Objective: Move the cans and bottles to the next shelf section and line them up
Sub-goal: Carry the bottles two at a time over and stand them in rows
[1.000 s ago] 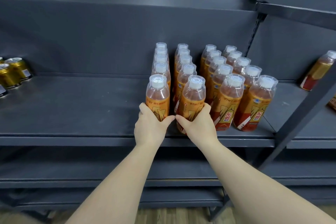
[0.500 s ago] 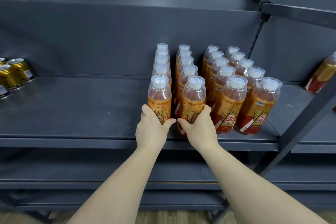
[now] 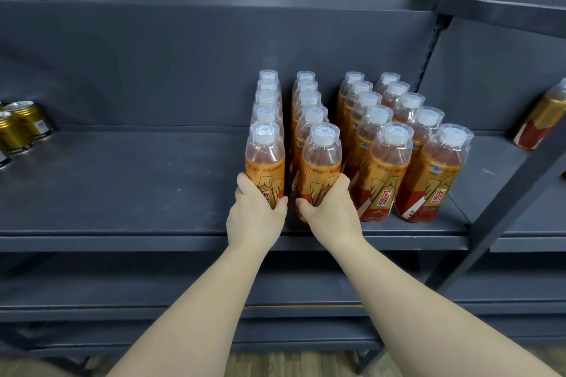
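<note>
A left hand (image 3: 255,217) gripped one front bottle (image 3: 265,159) and a right hand (image 3: 332,211) gripped a second bottle (image 3: 321,162) on a dark shelf (image 3: 122,187); orange labels (image 3: 380,197) read "东鹏".

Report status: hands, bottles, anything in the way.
Left hand grips leftmost front bottle. Right hand grips second-row front bottle. Gold cans far left, not in the way.

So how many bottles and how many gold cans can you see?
Orange drink bottles in the four rows: 20
Lone bottle far right: 1
Gold cans: 2 clear; more are cut off at the left edge
Total: 23 countable
</note>
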{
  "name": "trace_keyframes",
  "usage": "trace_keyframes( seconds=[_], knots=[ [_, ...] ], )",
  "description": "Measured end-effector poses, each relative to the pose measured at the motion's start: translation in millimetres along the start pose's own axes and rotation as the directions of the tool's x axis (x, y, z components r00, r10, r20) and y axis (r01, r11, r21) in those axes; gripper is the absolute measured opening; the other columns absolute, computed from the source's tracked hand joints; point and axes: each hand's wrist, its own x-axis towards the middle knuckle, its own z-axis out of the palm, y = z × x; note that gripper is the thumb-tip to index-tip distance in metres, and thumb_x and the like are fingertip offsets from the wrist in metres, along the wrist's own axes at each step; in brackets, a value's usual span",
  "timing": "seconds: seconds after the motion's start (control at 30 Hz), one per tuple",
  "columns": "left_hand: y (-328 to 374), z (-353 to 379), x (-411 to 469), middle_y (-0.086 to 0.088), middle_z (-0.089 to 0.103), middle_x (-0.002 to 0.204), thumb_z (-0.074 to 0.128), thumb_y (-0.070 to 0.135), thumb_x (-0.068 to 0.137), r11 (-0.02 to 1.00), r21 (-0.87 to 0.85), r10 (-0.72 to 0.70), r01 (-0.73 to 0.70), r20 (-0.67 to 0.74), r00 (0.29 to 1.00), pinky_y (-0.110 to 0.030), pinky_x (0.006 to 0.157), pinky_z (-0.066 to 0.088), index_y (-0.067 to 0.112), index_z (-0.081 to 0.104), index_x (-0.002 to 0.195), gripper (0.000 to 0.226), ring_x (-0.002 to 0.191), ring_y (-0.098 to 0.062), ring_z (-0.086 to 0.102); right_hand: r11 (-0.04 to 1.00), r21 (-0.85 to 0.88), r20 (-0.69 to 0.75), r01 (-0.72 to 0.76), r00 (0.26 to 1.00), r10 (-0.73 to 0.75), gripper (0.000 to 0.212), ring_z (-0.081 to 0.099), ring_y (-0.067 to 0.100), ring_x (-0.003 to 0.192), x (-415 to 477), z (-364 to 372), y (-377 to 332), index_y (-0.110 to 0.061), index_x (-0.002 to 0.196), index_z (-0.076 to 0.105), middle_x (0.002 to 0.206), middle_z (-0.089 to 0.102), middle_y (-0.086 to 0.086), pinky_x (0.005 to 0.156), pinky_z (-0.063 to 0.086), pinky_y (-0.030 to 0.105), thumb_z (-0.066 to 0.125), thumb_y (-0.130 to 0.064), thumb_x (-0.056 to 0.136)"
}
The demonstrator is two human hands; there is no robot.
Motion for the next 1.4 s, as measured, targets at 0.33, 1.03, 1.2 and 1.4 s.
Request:
trace_keyframes(
  seconds=[0.33, 1.03, 1.2, 1.4],
  knots=[
    [-3.3, 1.8, 2.6, -0.011, 0.051, 0.133, 0.074, 0.045, 0.086, 1.000, -0.021, -0.004, 0.004, 0.002, 1.000, -0.045, 0.091, 0.055, 0.014, 0.021, 0.142, 0.083, 0.115, -0.032, 0.059, 0.999, -0.044, -0.021, -0.023, 1.000, 0.022, 0.064, 0.061, 0.024, 0.110, -0.4, 3.1, -2.2, -0.019, 0.128, 0.032, 0.120, 0.056, 0.002, 0.082, 0.053, 0.033, 0.076, -0.036, 0.086],
    [-7.9, 3.1, 3.1, -0.012, 0.052, 0.130, 0.073, 0.047, 0.086, 0.999, -0.006, 0.038, -0.038, -0.003, 0.999, -0.044, 0.089, 0.056, 0.014, 0.020, 0.142, 0.084, 0.112, -0.033, 0.060, 0.994, -0.110, -0.071, -0.021, 0.997, 0.013, 0.065, 0.064, 0.026, 0.105, -3.2, 9.3, -0.8, -0.017, 0.123, 0.033, 0.120, 0.058, 0.005, 0.078, 0.055, 0.034, 0.077, -0.043, 0.083],
    [-8.4, 3.9, 3.4, -0.010, 0.054, 0.128, 0.073, 0.049, 0.085, 0.999, 0.026, 0.044, -0.043, -0.021, 0.999, -0.043, 0.086, 0.057, 0.015, 0.021, 0.141, 0.083, 0.109, -0.031, 0.062, 0.992, -0.122, -0.072, -0.026, 0.997, 0.017, 0.065, 0.064, 0.026, 0.104, -2.0, 10.7, -2.2, -0.018, 0.122, 0.032, 0.119, 0.059, 0.005, 0.080, 0.058, 0.036, 0.078, -0.043, 0.083],
    [-9.6, 4.8, 2.7, -0.010, 0.054, 0.128, 0.072, 0.050, 0.086, 0.998, 0.037, 0.048, -0.047, -0.026, 0.999, -0.043, 0.084, 0.056, 0.013, 0.022, 0.140, 0.083, 0.108, -0.032, 0.062, 0.990, -0.135, -0.075, -0.038, 0.997, 0.028, 0.065, 0.065, 0.027, 0.103, -1.7, 11.1, -2.2, -0.017, 0.121, 0.032, 0.118, 0.059, 0.005, 0.079, 0.057, 0.038, 0.078, -0.044, 0.083]
  ],
)
